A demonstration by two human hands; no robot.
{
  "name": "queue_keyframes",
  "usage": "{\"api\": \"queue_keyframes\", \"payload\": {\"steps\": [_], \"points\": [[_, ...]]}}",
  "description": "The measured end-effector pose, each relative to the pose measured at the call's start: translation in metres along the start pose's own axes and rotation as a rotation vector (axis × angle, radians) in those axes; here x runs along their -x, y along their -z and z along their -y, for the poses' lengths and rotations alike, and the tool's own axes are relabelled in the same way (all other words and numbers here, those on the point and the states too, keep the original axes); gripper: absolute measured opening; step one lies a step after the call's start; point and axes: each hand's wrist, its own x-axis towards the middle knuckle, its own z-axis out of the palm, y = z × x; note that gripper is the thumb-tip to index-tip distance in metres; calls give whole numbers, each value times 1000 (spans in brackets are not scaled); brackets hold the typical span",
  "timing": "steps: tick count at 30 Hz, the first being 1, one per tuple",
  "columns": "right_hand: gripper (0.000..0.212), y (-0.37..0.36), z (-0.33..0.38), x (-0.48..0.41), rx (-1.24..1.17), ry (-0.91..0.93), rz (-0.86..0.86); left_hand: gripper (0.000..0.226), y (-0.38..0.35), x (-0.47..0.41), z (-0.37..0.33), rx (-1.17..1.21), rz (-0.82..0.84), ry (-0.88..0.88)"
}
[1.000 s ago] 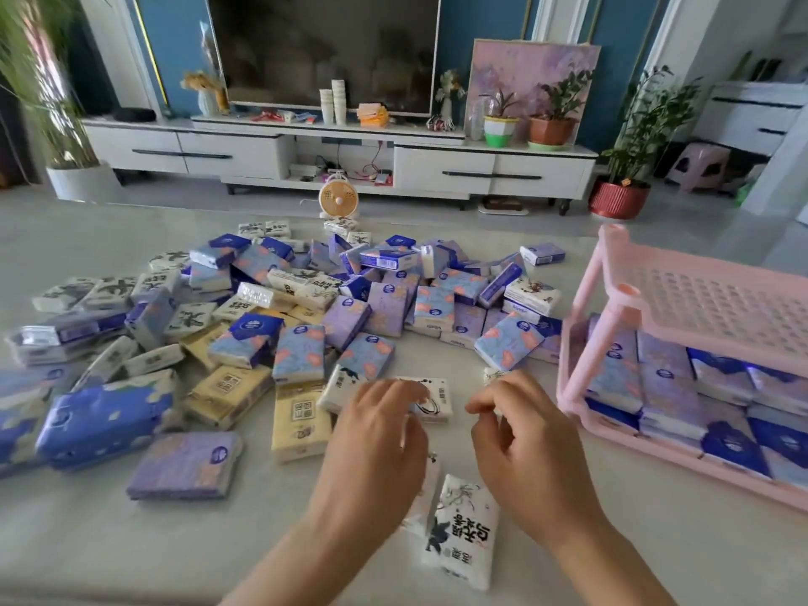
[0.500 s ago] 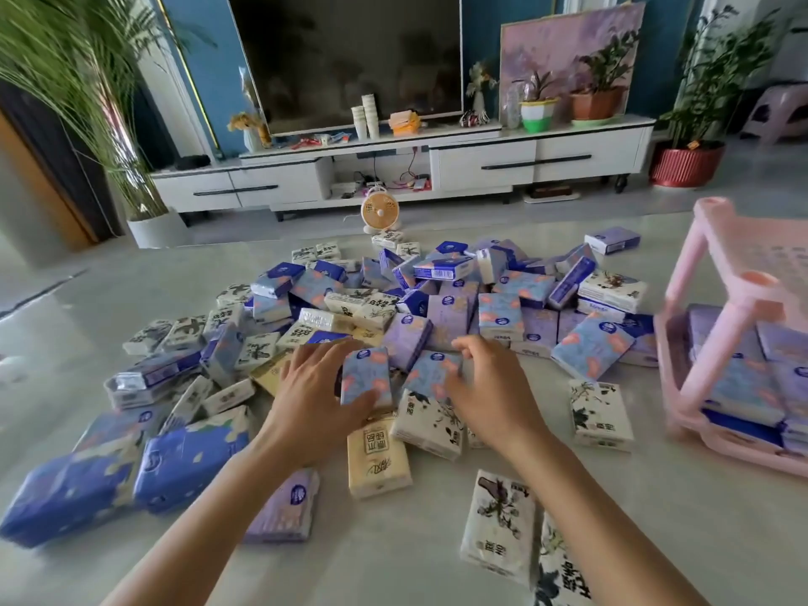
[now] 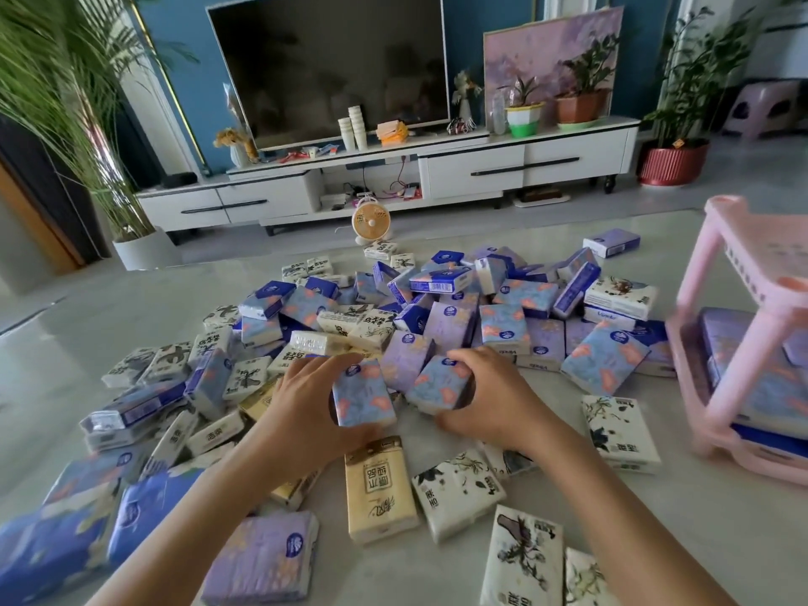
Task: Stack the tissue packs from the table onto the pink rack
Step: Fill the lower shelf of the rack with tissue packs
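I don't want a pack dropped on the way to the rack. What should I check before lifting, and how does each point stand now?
1. Left hand grips the left floral pack: ok.
2. Right hand grips the right floral pack: ok.
3. Purple pack behind weighs on either: cannot tell.
4. Pink rack in view at the right: ok.
5. Free room on its lower shelf: cannot tell.

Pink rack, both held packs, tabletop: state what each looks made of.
Pink rack: seemingly moulded plastic, matte, with perforated shelf and rounded posts.
Left pack, gripped by the left hand, and right pack, gripped by the right hand: likely thin printed plastic film, slightly glossy and crinkled.
Table: pale and polished, perhaps stone; soft reflections show.
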Motion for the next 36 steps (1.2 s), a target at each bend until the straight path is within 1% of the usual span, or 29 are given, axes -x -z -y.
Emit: {"api": "queue_keyframes", "payload": {"steps": [3,7,10,14,17,20,21,23,24,26,28,29,31,33,36], "points": [[73,16,4,15,-147,10,-30,80,10,10,-9,34,-85,-54],[66,39,6,48,-292,-34,-8,79,13,29,-39,50,-60,-180],[58,59,2,80,-290,-91,-8,78,6,47,-74,83,-21,-294],[56,106,-19,133,-234,-211,-12,68,-13,69,-127,152,19,-400],[52,146,-44,175,-201,-261,-89,64,-31,79,-175,262,91,-482],[48,170,-76,206,-218,-321,-263,65,-54,77,-227,394,147,-543],[47,172,-87,212,-190,-324,-359,63,-63,72,-244,421,160,-545],[52,170,-109,219,-25,-290,-555,60,-80,61,-272,433,157,-530],[59,167,-119,219,60,-267,-624,62,-89,55,-283,421,131,-517],[70,166,-136,214,187,-257,-691,67,-99,42,-301,401,90,-480],[71,172,-152,207,383,-268,-687,66,-105,27,-316,372,50,-472],[71,176,-157,203,462,-300,-668,62,-108,20,-323,361,31,-477],[73,182,-168,198,536,-362,-624,53,-118,4,-337,354,7,-507],[68,185,-175,197,566,-389,-587,55,-132,-9,-346,356,53,-553],[52,190,-181,198,575,-486,-513,62,-152,-17,-352,286,183,-583]]}}
